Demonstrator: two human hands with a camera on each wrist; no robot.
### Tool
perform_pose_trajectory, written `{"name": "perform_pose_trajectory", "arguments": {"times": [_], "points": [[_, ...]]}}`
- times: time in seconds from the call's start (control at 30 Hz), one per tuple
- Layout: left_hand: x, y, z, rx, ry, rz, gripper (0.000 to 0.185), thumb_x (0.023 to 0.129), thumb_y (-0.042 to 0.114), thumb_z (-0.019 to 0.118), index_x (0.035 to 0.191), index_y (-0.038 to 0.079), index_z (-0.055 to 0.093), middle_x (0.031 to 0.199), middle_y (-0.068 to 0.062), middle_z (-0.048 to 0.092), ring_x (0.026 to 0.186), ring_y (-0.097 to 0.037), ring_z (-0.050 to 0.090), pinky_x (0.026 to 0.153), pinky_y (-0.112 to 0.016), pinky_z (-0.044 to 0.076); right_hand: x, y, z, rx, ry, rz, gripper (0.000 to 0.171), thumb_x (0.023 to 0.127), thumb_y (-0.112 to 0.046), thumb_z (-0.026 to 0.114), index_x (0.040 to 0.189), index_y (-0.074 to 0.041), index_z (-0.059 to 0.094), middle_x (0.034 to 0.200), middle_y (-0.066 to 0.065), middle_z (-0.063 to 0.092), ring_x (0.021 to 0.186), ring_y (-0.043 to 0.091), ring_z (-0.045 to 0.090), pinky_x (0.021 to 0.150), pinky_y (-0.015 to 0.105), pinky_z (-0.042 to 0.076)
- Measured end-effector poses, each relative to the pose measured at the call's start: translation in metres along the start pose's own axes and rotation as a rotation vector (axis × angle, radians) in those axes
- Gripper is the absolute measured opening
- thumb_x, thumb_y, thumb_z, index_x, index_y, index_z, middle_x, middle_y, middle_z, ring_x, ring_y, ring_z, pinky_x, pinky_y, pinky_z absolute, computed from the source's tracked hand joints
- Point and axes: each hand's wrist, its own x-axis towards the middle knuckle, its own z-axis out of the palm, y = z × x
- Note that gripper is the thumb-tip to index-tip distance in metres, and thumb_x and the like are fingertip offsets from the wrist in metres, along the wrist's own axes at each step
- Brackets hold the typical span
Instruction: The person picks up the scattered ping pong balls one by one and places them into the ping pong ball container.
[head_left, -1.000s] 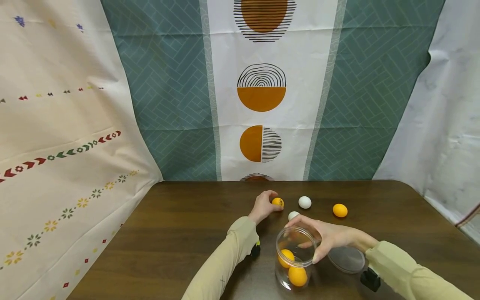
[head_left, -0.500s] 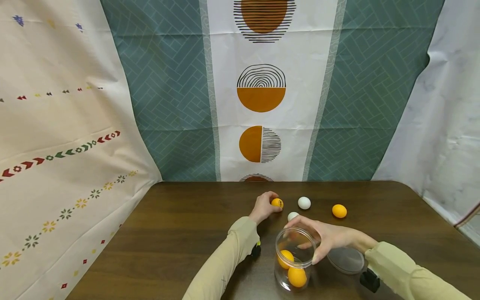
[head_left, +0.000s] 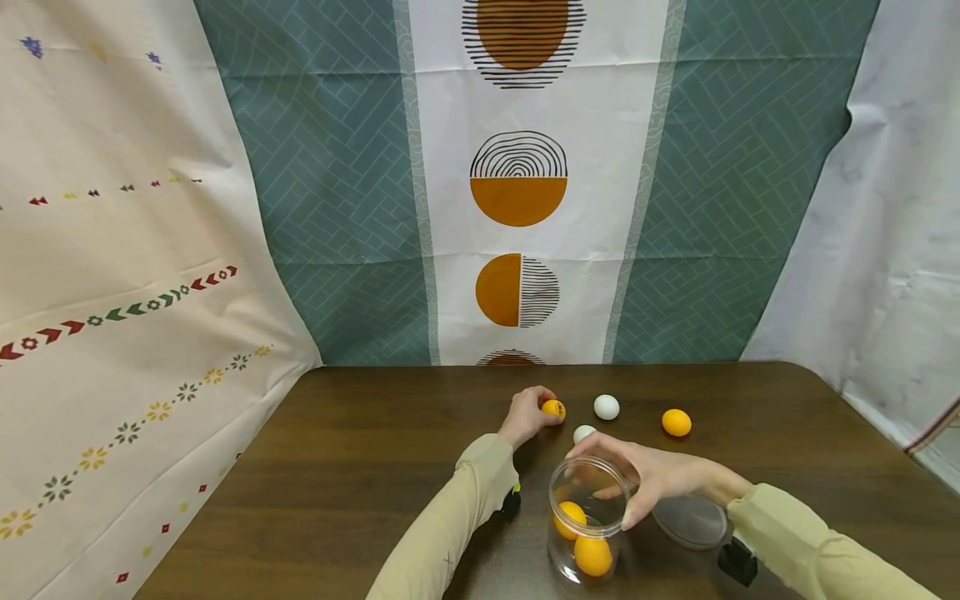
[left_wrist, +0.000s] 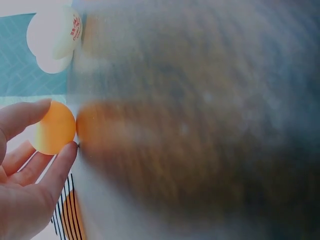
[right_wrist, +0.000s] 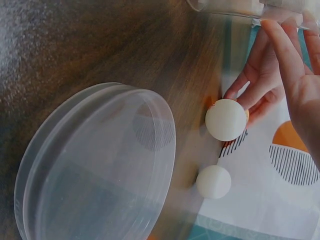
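My left hand [head_left: 527, 417] pinches an orange ping-pong ball [left_wrist: 56, 129] between thumb and fingers; the ball sits at the tabletop. Close to me stands a clear plastic jar [head_left: 567, 550], lidless, with two orange balls [head_left: 593, 556] inside. My right hand [head_left: 652, 479] grips the jar near its rim, thumb on the near right side and fingers around the far side. Just beyond that hand a white ball [right_wrist: 226, 120] lies on the table, partly covered in the head view. A second white ball [head_left: 607, 407] rests farther back.
Another orange ball [head_left: 677, 422] lies at the back right. The clear round lid [head_left: 693, 523] lies flat right of the jar, beneath the right wrist. A brown wooden table [head_left: 360, 492] reaches back to hanging patterned cloths [head_left: 345, 208].
Both hands keep their holds on the ball and the jar. Only a slight shift of the whole head view shows.
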Motion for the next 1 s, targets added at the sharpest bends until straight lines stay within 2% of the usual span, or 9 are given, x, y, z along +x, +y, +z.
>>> {"name": "perform_pose_trajectory", "arguments": {"times": [0.2, 0.53, 1.0], "points": [[-0.001, -0.002, -0.001, -0.005, 0.003, -0.002, 0.028, 0.072, 0.006, 0.076, 0.096, 0.002, 0.062, 0.086, -0.003, 0.056, 0.075, -0.016, 0.05, 0.067, -0.023, 0.044, 0.001, 0.001, 0.001, -0.004, -0.007, -0.021, 0.072, 0.078, -0.008, 0.069, 0.131, -0.002, 0.022, 0.134, 0.023, 0.026, 0.124, 0.039, 0.026, 0.091, 0.053, 0.033], [-0.001, -0.007, -0.009, -0.002, 0.013, 0.035, 0.029, 0.072, 0.008, 0.077, 0.096, 0.002, 0.063, 0.083, -0.001, 0.059, 0.073, -0.014, 0.052, 0.066, -0.022, 0.045, 0.001, 0.002, 0.002, 0.001, -0.001, -0.025, 0.073, 0.077, -0.007, 0.07, 0.132, -0.002, 0.022, 0.135, 0.023, 0.026, 0.124, 0.04, 0.025, 0.09, 0.054, 0.032], [-0.005, -0.003, -0.018, -0.038, 0.005, 0.02, 0.029, 0.073, 0.01, 0.076, 0.097, 0.002, 0.062, 0.082, -0.001, 0.059, 0.072, -0.013, 0.052, 0.068, -0.022, 0.046, 0.001, 0.001, 0.001, -0.006, -0.007, -0.037, 0.074, 0.078, -0.007, 0.07, 0.133, -0.001, 0.021, 0.135, 0.023, 0.026, 0.124, 0.039, 0.025, 0.09, 0.055, 0.032]]}}
